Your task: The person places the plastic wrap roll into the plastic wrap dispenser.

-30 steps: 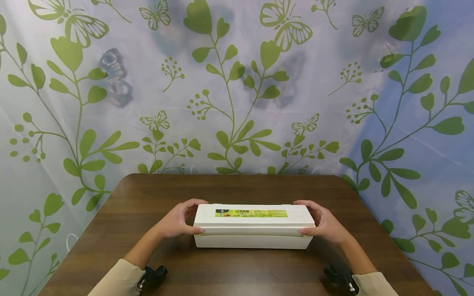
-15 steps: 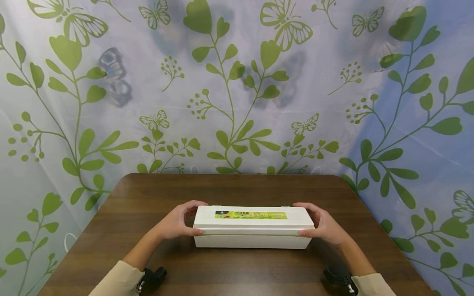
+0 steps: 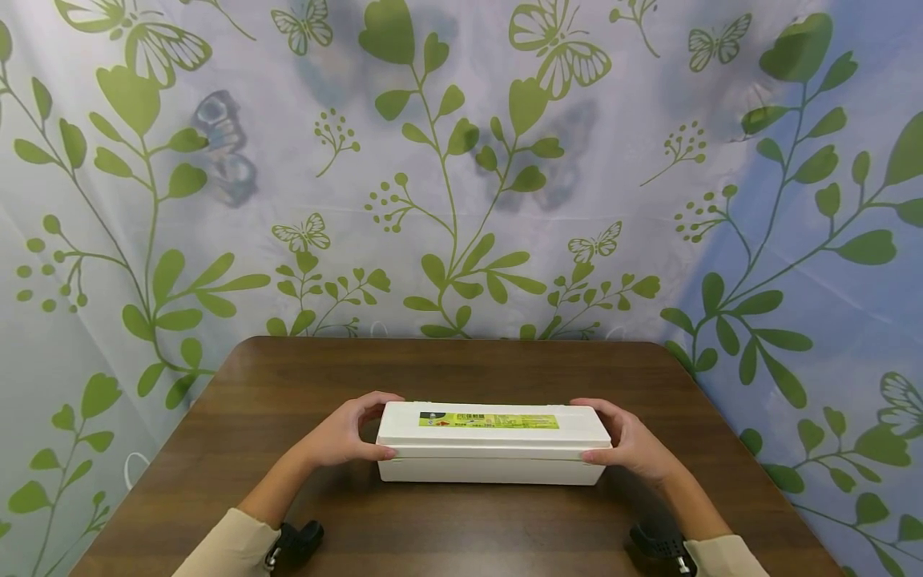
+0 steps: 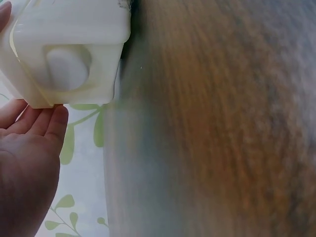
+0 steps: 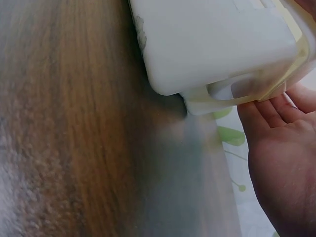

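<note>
A long white cling film box (image 3: 490,470) lies lengthwise on the brown table, its lid (image 3: 476,437) down, with a yellow-green label (image 3: 490,421) on top. My left hand (image 3: 346,433) grips its left end, thumb on the lid's front edge and fingers around the back. At the right end, my right hand (image 3: 629,439) holds it the same way. Through a cut-out in the end wall, the left wrist view shows a round white roll end (image 4: 67,68). The right wrist view has my fingers (image 5: 271,112) along the box's back edge.
The brown wooden table (image 3: 461,533) has rounded far corners. Behind it hangs a pale curtain (image 3: 461,184) printed with green leaves and butterflies. Black straps (image 3: 296,543) sit at both wrists, below beige sleeves (image 3: 229,549).
The lid has come down slightly onto the base, narrowing the seam along the front. Both thumbs and hands have lowered a little with it; the box stays in place.
</note>
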The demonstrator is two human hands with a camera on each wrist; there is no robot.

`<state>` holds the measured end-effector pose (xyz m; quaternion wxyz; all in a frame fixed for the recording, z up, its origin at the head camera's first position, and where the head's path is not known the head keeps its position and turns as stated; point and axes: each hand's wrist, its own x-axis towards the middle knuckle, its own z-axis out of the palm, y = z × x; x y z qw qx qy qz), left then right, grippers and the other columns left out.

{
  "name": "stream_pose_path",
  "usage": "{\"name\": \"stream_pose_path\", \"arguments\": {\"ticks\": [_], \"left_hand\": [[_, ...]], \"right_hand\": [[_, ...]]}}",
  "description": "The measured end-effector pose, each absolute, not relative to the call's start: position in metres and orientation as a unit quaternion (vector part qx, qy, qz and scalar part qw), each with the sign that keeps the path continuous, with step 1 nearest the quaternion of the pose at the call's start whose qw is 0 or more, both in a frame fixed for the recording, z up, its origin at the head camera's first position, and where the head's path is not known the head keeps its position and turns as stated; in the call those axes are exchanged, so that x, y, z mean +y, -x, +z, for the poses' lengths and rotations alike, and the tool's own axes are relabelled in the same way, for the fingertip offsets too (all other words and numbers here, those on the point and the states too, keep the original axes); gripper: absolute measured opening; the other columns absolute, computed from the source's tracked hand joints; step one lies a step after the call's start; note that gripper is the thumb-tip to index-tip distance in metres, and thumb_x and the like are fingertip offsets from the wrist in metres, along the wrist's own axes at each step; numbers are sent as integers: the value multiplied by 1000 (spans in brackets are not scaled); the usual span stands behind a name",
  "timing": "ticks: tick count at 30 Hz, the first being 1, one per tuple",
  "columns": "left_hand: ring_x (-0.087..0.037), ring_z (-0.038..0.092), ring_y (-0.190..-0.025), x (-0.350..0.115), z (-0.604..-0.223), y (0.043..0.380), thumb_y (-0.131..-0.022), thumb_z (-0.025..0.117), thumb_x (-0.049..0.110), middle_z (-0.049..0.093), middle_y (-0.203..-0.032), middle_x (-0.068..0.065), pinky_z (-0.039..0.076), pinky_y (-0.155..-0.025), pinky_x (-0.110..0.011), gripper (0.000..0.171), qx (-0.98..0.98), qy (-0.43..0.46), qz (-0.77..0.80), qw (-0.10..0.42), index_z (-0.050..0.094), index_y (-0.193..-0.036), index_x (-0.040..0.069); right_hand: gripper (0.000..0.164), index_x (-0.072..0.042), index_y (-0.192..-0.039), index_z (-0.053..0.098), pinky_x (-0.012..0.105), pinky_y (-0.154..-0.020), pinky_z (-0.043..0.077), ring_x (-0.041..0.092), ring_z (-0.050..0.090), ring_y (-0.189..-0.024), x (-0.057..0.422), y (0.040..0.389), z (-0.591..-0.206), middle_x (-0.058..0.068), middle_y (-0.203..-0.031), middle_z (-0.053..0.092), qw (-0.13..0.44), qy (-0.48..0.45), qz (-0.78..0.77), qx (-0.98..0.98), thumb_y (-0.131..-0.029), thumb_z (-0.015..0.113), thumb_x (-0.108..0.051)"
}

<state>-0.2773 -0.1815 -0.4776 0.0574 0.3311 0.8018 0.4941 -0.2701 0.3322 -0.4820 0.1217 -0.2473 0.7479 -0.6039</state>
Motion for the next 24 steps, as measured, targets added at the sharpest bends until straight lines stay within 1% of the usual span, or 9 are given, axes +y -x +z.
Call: {"name": "stream_pose_path", "arguments": {"ticks": [3, 5, 9, 11, 13, 16, 18, 20, 24], "left_hand": [[-25, 57, -129, -182, -477, 277, -81, 88, 26, 61, -138, -2, 43, -113, -28, 69, 804, -328, 492, 63, 55, -141, 17], [-26, 57, -130, -182, -476, 277, -81, 88, 26, 61, -138, -1, 44, -114, -36, 69, 806, -324, 491, 68, 54, -141, 17], [-28, 56, -131, -182, -474, 276, -81, 87, 26, 61, -139, -2, 42, -114, -55, 69, 807, -317, 493, 81, 53, -141, 15], [-30, 56, -131, -183, -473, 276, -81, 87, 26, 61, -139, -3, 42, -112, -58, 70, 806, -315, 494, 85, 53, -141, 14], [-30, 56, -131, -183, -473, 277, -81, 87, 26, 60, -139, -4, 44, -112, -53, 70, 805, -316, 495, 88, 53, -141, 14], [-29, 56, -130, -183, -474, 278, -80, 88, 25, 60, -139, -4, 46, -111, -40, 71, 803, -316, 497, 90, 53, -141, 14], [-28, 56, -131, -184, -474, 278, -80, 88, 24, 60, -140, -3, 45, -111, -33, 72, 802, -316, 499, 92, 53, -141, 14], [-28, 55, -131, -184, -474, 277, -80, 88, 24, 59, -140, -3, 44, -112, -31, 72, 802, -315, 500, 92, 52, -142, 15], [-27, 55, -132, -184, -474, 277, -80, 89, 24, 59, -141, -3, 43, -114, -35, 72, 803, -314, 499, 86, 53, -142, 16]], "right_hand": [[80, 1, -152, 37, 38, -83, 61, 15, 67, -106, 331, 269, -482, 1, -129, 65, 126, 243, -604, 748, -83, 78, 1], [81, 1, -152, 37, 38, -83, 61, 15, 67, -106, 331, 269, -482, 1, -129, 65, 128, 240, -606, 748, -83, 79, 0], [81, 4, -152, 36, 39, -82, 61, 16, 67, -105, 331, 268, -482, 1, -128, 66, 130, 241, -604, 749, -83, 79, 0], [80, 3, -151, 37, 39, -82, 61, 16, 67, -105, 331, 269, -483, 2, -128, 66, 129, 241, -601, 751, -83, 79, -1], [79, 2, -151, 38, 39, -82, 61, 16, 67, -105, 332, 269, -484, 3, -128, 66, 128, 243, -598, 753, -83, 79, -1], [78, 2, -150, 39, 39, -82, 61, 17, 67, -105, 332, 269, -485, 4, -129, 65, 126, 243, -597, 754, -83, 79, -1], [79, 3, -150, 38, 39, -82, 61, 17, 67, -105, 332, 270, -485, 4, -129, 65, 125, 245, -598, 753, -83, 79, 0], [80, 3, -150, 38, 39, -82, 61, 16, 67, -105, 332, 270, -485, 4, -128, 65, 124, 245, -599, 752, -82, 80, 0], [81, 4, -150, 37, 38, -82, 61, 15, 67, -105, 332, 269, -485, 3, -128, 65, 121, 249, -601, 750, -81, 80, 0]]}}
